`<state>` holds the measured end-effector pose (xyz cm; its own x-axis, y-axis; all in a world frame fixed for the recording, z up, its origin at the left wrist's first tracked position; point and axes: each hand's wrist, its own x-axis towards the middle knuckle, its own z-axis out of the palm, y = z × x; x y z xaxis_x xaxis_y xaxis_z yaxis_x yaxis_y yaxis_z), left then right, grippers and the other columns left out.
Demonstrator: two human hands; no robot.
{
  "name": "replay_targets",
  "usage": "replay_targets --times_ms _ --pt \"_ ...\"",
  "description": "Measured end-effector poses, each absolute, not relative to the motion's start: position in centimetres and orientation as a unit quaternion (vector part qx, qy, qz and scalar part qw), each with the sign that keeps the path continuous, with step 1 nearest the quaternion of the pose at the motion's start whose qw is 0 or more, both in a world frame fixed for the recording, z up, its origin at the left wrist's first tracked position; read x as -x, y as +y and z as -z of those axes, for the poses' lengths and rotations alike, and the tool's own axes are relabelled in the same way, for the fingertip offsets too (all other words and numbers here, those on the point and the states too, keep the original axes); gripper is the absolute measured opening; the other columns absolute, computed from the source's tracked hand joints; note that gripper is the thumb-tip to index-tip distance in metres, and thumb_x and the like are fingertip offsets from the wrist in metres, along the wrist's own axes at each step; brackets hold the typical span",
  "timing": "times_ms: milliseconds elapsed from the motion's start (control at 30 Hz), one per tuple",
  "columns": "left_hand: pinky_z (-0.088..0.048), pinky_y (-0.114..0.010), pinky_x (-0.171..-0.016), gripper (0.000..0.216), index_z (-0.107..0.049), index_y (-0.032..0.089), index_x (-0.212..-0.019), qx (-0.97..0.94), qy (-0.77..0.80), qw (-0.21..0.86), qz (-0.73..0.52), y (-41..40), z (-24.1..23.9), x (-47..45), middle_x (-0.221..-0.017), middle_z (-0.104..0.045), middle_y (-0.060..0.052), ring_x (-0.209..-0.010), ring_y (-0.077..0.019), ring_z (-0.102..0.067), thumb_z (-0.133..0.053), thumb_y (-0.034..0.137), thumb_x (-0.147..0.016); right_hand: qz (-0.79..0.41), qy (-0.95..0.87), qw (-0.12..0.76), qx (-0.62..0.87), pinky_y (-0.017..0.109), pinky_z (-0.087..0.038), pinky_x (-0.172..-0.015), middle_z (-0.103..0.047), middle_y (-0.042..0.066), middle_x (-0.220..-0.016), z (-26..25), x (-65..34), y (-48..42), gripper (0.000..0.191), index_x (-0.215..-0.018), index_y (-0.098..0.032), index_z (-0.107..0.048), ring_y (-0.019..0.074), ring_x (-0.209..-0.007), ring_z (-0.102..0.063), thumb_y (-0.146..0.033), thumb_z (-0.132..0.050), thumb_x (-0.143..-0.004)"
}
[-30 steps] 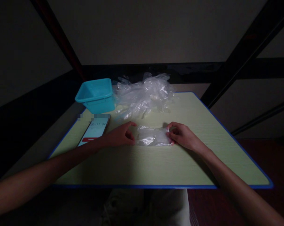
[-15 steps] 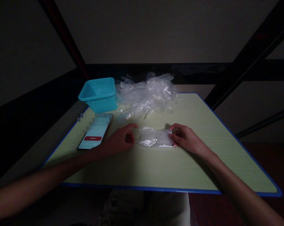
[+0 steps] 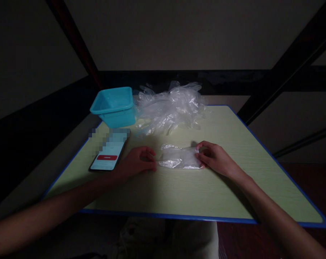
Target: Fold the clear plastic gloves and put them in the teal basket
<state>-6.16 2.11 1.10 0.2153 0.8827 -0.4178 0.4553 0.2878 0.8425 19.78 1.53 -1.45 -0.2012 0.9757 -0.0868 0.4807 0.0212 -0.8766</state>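
Observation:
A small piece of clear plastic film [image 3: 179, 158], folded flat, lies on the pale green table [image 3: 184, 190] between my hands. My left hand [image 3: 137, 163] rests beside its left end with the fingers curled in, fingertips at the film's edge. My right hand [image 3: 215, 160] pinches the film's right end between thumb and fingers. A loose heap of clear plastic gloves or bags [image 3: 170, 108] sits at the far edge of the table.
A turquoise plastic tub [image 3: 114, 106] stands at the back left, next to the heap. A phone [image 3: 109, 153] with a lit screen and a red button lies left of my left hand. Dark beams cross the wall behind. The table has a blue rim.
My left hand's fingers have curled down and closed at the film's left end; earlier the forefinger was raised and spread. The right hand has held its pinch.

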Motion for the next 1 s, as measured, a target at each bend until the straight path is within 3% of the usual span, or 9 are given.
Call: replay_targets --times_ms 200,433,567,700,833,900,1000 --pt "-0.040 -0.019 -0.045 0.027 -0.049 0.016 -0.084 -0.599 0.588 0.507 -0.195 2.2 -1.0 6.4 -0.060 -0.060 0.006 -0.051 -0.0121 -0.061 -0.065 0.013 -0.063 -0.415 -0.648 0.294 0.567 0.026 -0.035 -0.043 -0.052 -0.004 -0.046 1.2 -19.6 1.4 0.009 -0.084 -0.018 -0.049 0.0124 -0.041 -0.049 -0.022 -0.051 -0.075" --pt "-0.040 -0.019 -0.041 0.037 -0.048 0.016 -0.094 -0.660 0.542 0.495 -0.162 2.4 -0.5 7.0 -0.064 -0.056 0.007 -0.044 -0.0092 -0.053 -0.063 0.012 -0.061 -0.330 -0.678 0.293 0.587 0.027 -0.036 -0.047 -0.053 -0.004 -0.047 1.3 -19.2 0.9 0.012 -0.087 -0.018 -0.049 0.0132 -0.042 -0.049 -0.023 -0.048 -0.076" --pt "-0.039 -0.018 -0.044 0.022 -0.053 0.015 -0.090 -0.730 0.506 0.414 -0.200 2.9 -1.5 6.2 -0.072 -0.058 0.003 -0.048 -0.0071 -0.052 -0.058 0.013 -0.068 -0.290 -0.685 0.303 0.596 0.027 -0.035 -0.049 -0.053 -0.004 -0.050 1.5 -19.0 0.6 0.025 -0.100 -0.016 -0.048 0.0133 -0.043 -0.049 -0.024 -0.048 -0.077" --pt "-0.048 -0.023 -0.059 0.009 -0.057 0.015 -0.080 -0.826 0.421 0.262 -0.268 3.2 -1.5 3.9 -0.074 -0.060 0.000 -0.063 -0.0105 -0.057 -0.051 0.010 -0.076 -0.247 -0.695 0.319 0.595 0.026 -0.035 -0.049 -0.055 -0.003 -0.056 2.0 -18.8 0.4 0.033 -0.109 -0.014 -0.048 0.0140 -0.046 -0.050 -0.027 -0.048 -0.078" --pt "-0.049 -0.033 -0.083 0.010 -0.060 0.013 -0.087 -0.938 0.263 0.077 -0.212 2.6 -0.1 1.2 -0.099 -0.064 -0.009 -0.094 -0.0194 -0.060 -0.052 0.012 -0.082 -0.136 -0.705 0.339 0.608 0.026 -0.034 -0.046 -0.052 -0.003 -0.053 1.9 -18.7 0.0 0.025 -0.101 -0.014 -0.055 0.0139 -0.045 -0.048 -0.027 -0.050 -0.080" --pt "-0.046 -0.036 -0.090 0.015 -0.061 0.011 -0.095 -0.958 0.228 -0.003 -0.176 2.0 0.6 0.3 -0.110 -0.062 -0.013 -0.107 -0.0230 -0.056 -0.052 0.018 -0.085 -0.070 -0.720 0.363 0.588 0.025 -0.037 -0.046 -0.054 -0.001 -0.055 1.6 -18.9 -0.3 0.018 -0.092 -0.014 -0.059 0.0135 -0.046 -0.049 -0.025 -0.048 -0.083" --pt "-0.041 -0.036 -0.098 0.036 -0.055 0.006 -0.113 -0.958 0.239 -0.048 -0.151 1.4 1.6 -0.4 -0.124 -0.056 -0.017 -0.120 -0.0254 -0.048 -0.055 0.029 -0.086 0.029 -0.796 0.340 0.500 0.028 -0.046 -0.053 -0.062 0.007 -0.068 1.0 -18.9 -0.9 0.024 -0.084 -0.012 -0.063 0.0168 -0.059 -0.057 -0.019 -0.041 -0.088"
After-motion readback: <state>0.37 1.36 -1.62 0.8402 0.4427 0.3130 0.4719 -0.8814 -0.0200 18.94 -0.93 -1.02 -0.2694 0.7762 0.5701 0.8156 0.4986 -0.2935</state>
